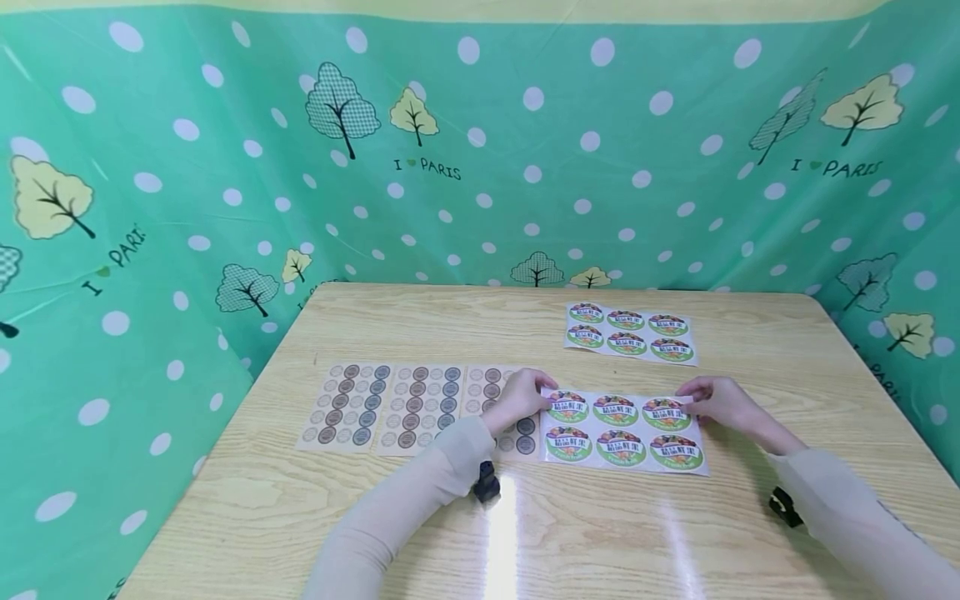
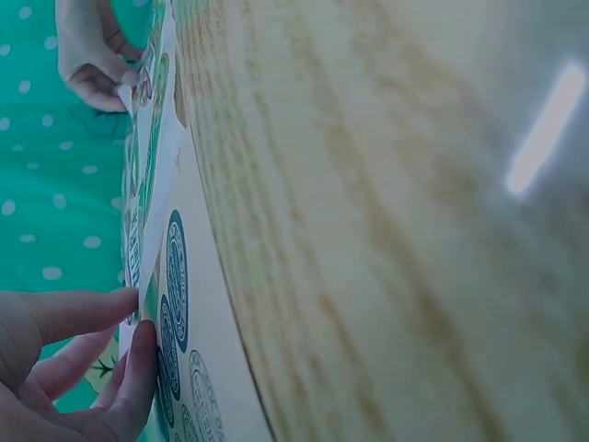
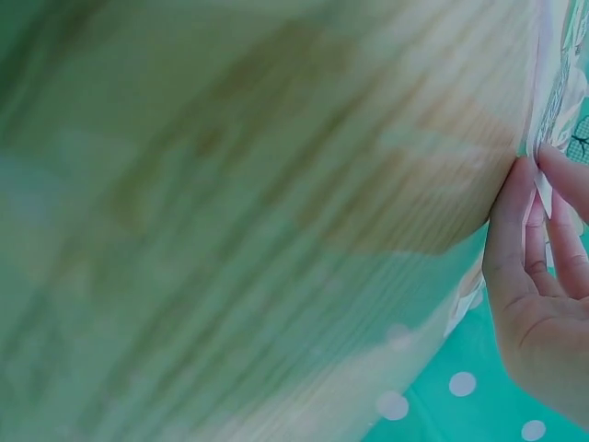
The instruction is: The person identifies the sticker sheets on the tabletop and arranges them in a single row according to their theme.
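Note:
Between both hands is a sheet of oval fruit stickers (image 1: 618, 423), green and white with colourful fruit printed at the top. My left hand (image 1: 519, 398) pinches its left edge between thumb and fingers, over a beige sheet of round stickers (image 1: 504, 433). At the opposite edge, my right hand (image 1: 722, 403) has the upper right corner pinched. The left wrist view shows the sheet edge-on, with the left fingertips (image 2: 138, 341) at its edge above dark round stickers. In the right wrist view, thumb and fingers (image 3: 515, 203) meet on the sheet's edge.
Two more beige sheets of round brown and grey stickers, one in the middle (image 1: 420, 408) and one at the left (image 1: 347, 406), lie in a row on the wooden table (image 1: 247, 500). Behind the held sheet lies another fruit sticker sheet (image 1: 628, 353). A green dotted curtain (image 1: 480, 167) surrounds the table.

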The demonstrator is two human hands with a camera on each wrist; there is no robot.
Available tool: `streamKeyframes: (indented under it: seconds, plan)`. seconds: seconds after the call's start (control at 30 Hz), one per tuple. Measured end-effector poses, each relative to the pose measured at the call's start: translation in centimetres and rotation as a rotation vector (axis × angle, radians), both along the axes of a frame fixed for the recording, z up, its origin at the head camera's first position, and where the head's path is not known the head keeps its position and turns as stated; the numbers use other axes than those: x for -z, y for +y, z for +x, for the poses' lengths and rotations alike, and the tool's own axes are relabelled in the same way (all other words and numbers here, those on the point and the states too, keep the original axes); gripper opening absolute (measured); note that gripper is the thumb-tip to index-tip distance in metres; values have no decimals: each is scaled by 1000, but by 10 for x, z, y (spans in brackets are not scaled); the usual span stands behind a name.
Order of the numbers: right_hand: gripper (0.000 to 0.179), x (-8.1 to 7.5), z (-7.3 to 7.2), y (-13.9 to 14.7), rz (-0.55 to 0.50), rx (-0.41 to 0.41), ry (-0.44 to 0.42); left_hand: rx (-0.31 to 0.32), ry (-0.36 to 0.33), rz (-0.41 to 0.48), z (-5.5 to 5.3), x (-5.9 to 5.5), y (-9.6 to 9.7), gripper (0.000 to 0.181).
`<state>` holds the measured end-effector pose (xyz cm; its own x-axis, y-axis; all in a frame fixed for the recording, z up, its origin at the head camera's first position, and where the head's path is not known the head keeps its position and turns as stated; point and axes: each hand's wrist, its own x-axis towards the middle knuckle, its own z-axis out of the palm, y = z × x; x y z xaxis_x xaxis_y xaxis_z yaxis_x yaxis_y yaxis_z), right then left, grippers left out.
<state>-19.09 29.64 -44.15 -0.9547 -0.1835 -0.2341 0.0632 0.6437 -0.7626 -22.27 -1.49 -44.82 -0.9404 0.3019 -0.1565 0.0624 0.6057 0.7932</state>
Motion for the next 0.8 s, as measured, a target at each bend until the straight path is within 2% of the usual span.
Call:
streamKeyframes:
  seconds: [0.27,0.47,0.7,0.8]
  plan:
    - [28,2,0,-1,64,-10,49,21,52,-43,0,1,1,25]
    - [28,3,0,-1,73,-19,60,32,82,-63,1,2,1,24]
    - [35,1,1,0,70,-41,107,42,115,-91,6,-7,1,24]
    - [39,-1,2,1,64,-55,122,39,96,-68,6,-9,-1,23]
